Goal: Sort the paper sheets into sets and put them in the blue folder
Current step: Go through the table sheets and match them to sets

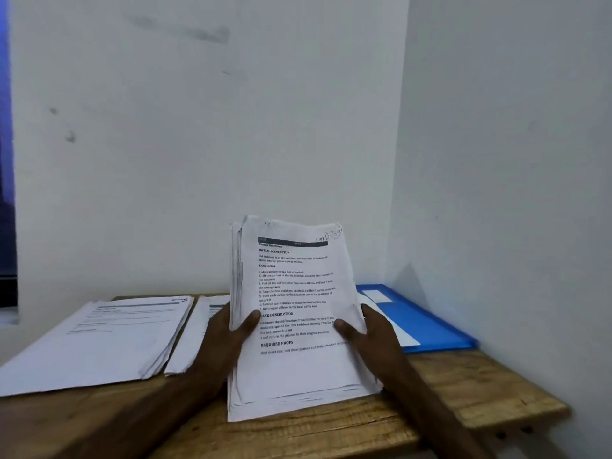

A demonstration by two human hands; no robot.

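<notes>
Here the person is holding a thick stack of sheets [235, 270] up in front of them, its lower edge seemingly resting on the wooden table [463, 385]. The left hand [228, 332] is gripping the stack's left edge, thumb lying across the front sheet [294, 286], fingers hidden behind. The right hand [367, 332] is clamping the right edge the same way. A big pile [99, 339] is lying at far left, and a smaller pile [198, 332] is sitting just beside it, partly behind the left hand. The blue folder [427, 323] is lying at the back right, against the wall [496, 160], with white paper showing on it. This looks like mid-sorting: the front sheet is being read. Next, it seems, one hand needs to peel that sheet off for its matching pile while the other steadies the rest
</notes>
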